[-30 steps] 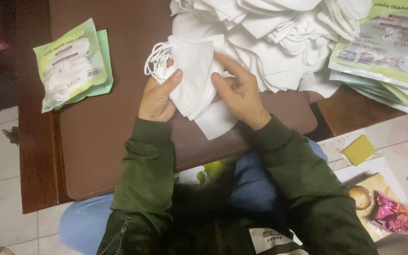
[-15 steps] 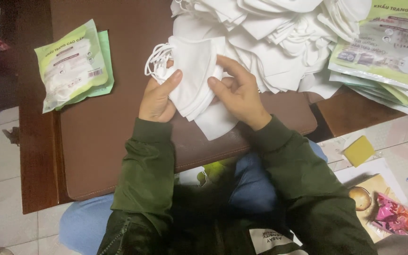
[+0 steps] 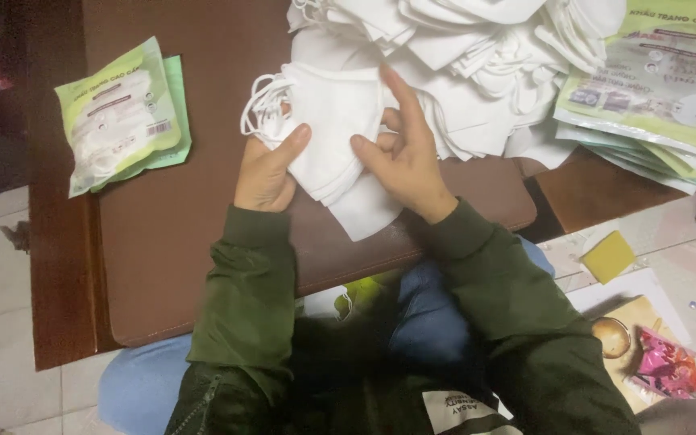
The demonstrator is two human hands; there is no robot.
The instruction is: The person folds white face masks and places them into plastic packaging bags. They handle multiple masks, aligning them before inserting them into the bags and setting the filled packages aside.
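Fingers of both hands are pressing on a small stack of white face masks (image 3: 328, 137) that is lying on the brown counter (image 3: 171, 234). The left hand (image 3: 266, 173) is gripping the stack's near-left edge, its thumb lying on top and the other fingers tucked underneath, so it is clamped on the masks. The right hand (image 3: 403, 161) is resting flat on the stack's right side, its fingers spread apart, the forefinger stretching toward the far side; it is pressing down rather than pinching.

The stack is sitting in the middle of the counter, just near of the big loose heap of white masks (image 3: 477, 64), touching its edge. Its long axis is running diagonally, from the far left, where the ear loops (image 3: 258, 109) are bunching out, down to the near right, where a folded corner is pointing toward the person's lap.

As for progress, I judge it early to midway: one filled green and white packet (image 3: 118, 113) is lying well apart at the far left, a pile of flat empty green packets (image 3: 654, 89) is waiting at the far right, and the heap is still large. The stack in hand is gathered and squared but not yet bagged.
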